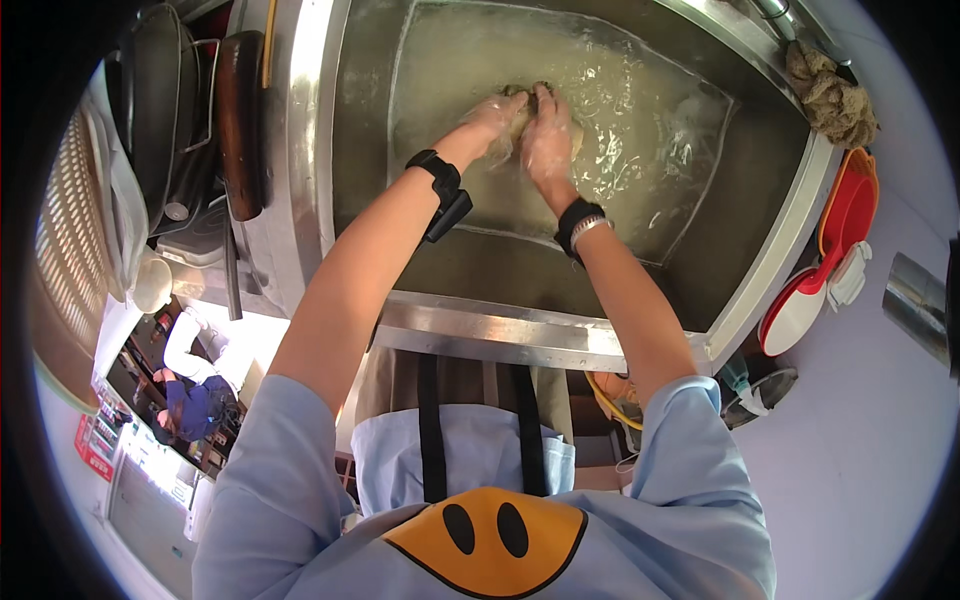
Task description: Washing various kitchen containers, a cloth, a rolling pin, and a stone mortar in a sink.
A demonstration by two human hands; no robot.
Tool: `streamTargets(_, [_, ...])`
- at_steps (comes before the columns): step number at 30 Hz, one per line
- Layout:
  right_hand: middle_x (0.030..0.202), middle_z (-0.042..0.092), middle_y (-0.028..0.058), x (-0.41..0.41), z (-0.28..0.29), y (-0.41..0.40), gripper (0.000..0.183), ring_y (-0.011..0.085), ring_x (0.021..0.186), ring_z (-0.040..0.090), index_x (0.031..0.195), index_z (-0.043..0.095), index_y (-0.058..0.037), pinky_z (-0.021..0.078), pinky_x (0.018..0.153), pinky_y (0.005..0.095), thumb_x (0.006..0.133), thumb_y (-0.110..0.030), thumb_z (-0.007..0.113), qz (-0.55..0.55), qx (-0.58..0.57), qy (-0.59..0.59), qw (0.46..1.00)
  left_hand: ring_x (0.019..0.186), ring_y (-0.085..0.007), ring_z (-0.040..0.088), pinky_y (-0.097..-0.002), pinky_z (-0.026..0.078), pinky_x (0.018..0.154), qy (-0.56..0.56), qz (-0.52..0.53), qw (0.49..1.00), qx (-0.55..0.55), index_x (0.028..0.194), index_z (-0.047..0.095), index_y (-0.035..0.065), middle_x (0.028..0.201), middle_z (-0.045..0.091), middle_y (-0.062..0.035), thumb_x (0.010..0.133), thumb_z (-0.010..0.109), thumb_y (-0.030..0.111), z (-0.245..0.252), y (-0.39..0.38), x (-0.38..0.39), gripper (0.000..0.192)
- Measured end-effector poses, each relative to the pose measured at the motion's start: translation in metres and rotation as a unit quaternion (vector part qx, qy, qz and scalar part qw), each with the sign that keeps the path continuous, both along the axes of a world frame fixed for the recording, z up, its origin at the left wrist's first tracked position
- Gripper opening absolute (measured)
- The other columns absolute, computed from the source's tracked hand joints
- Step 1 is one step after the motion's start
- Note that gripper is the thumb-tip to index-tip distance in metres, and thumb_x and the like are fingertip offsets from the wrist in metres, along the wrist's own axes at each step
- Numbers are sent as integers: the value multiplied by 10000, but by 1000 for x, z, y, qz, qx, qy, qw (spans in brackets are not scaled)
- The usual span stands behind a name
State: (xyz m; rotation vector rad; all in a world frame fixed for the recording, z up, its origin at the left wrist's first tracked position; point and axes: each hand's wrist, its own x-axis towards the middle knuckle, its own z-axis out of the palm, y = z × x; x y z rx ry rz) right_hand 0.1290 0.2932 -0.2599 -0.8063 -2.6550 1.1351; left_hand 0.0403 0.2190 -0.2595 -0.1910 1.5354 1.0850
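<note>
My left hand [491, 124] and my right hand [550, 142] are close together over a deep stainless-steel sink [517, 330]. Cloudy, yellowish water [465, 45] covers its bottom, with bright ripples to the right of the hands. Thin clear plastic gloves cover both hands. Between them I hold a tan object [577, 139] with a dark part showing near my fingertips. My fingers and the water hide most of it, so I cannot tell exactly what it is. A black band with a small device circles my left wrist; a black band and a metal bracelet circle the right.
A crumpled brown cloth [829, 97] lies at the sink's far right corner, below a metal tap pipe [776, 15]. Red-handled strainers or ladles [825, 262] hang at right. Dark pans [150, 112] and a perforated plastic basket [67, 240] stand at left. Another person [195, 405] sits beyond, lower left.
</note>
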Motion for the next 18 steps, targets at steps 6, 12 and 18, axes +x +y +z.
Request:
streamTargets(6, [1036,547,191,-8,-12,61,308,333,961,514,1022,546,-55,413,823,354,730,-63,449,-38,-126,-283,950,1127,-246,401,-355,313,924,23,18,999,-31,1220,389,-26,1258,402,-154,823,483,435,5,2,11,616])
streamTargets(12, [1204,405,236,51,4,9,502,366,1048,442,1202,375,-10,379,884,379,706,36,437,50,46,-105,992,1127,-253,404,-358,311,924,5,61,994,-85,1195,414,-37,1232,424,-172,808,507,440,3,10,3,621])
streamTargets(18, [1155,465,219,33,-8,34,487,347,1050,462,1196,396,-21,390,879,376,712,24,431,59,5,-118,991,1025,-300,488,-380,366,860,100,26,990,-98,1115,470,-64,1131,495,-222,817,489,428,-10,-3,12,576])
